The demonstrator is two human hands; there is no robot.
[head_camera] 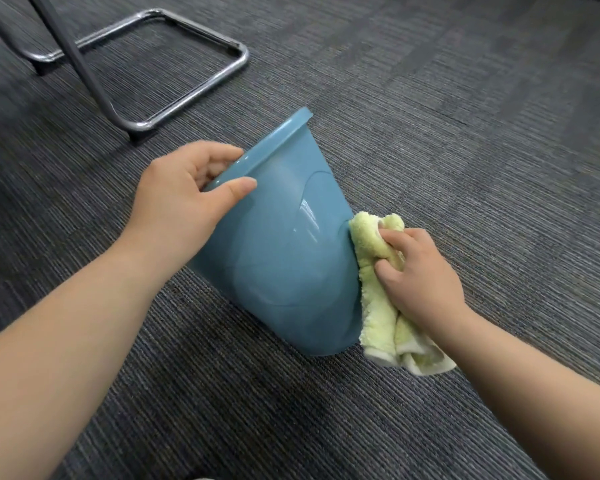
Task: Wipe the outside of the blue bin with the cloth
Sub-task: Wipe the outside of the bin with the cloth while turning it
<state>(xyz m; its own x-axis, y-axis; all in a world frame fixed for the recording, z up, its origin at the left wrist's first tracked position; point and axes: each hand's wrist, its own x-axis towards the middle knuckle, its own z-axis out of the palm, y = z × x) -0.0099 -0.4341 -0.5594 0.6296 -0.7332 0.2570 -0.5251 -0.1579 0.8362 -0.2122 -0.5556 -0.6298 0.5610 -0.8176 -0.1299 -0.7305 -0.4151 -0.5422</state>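
The blue bin point(278, 244) is tilted on the grey carpet, its rim pointing up and to the left, its base down at the right. My left hand point(184, 199) grips the rim, thumb on the outside wall and fingers curled inside. My right hand point(420, 275) holds a bunched pale green cloth point(378, 292) pressed against the bin's right outer side near the base. The cloth's loose end hangs down onto the carpet.
A chrome tubular chair frame point(187, 84) stands on the carpet behind and left of the bin, with a dark leg slanting up from it. Dark striped carpet point(465, 133) covers the floor all around.
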